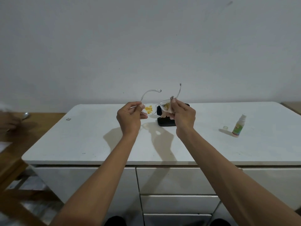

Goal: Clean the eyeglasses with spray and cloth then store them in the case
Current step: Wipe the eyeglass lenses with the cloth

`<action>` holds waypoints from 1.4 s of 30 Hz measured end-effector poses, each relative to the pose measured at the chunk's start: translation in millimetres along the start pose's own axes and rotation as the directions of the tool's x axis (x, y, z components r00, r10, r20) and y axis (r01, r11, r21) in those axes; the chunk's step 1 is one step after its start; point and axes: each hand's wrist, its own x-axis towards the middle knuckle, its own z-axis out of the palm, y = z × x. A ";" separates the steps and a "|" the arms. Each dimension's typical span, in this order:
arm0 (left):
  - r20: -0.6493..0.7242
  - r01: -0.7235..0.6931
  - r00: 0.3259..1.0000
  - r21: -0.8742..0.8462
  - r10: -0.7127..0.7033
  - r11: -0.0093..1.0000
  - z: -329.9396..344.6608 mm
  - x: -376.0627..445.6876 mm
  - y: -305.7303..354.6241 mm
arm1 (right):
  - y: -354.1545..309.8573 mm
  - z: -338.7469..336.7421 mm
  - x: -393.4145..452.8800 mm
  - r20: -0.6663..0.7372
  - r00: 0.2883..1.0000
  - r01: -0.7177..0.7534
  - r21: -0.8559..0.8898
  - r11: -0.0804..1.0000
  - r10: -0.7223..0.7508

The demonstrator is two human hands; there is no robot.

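I hold clear-framed eyeglasses (154, 107) up above the white cabinet top (81, 139), temples pointing away from me. Yellow smears show on both lenses. My left hand (130, 118) pinches the left end of the frame. My right hand (183, 117) presses a small pinkish cloth (169, 110) onto the right lens, and the cloth wraps over that lens. A black glasses case (166, 123) lies on the top behind my right hand, partly hidden. The spray bottle (238, 126) stands at the right, its small clear cap (225, 127) beside it.
A wooden table (40, 119) adjoins the cabinet at the left, with a metal spoon (26, 115) and another person's blurred hand (8, 123). White drawers (175, 180) sit below the top. A plain wall rises behind.
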 end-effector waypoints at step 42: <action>-0.060 -0.165 0.984 0.064 0.169 0.984 -2.3 -12.1 39.0 | -6.9 43.0 -0.1 -0.311 0.933 0.217 0.079 0.973 -0.183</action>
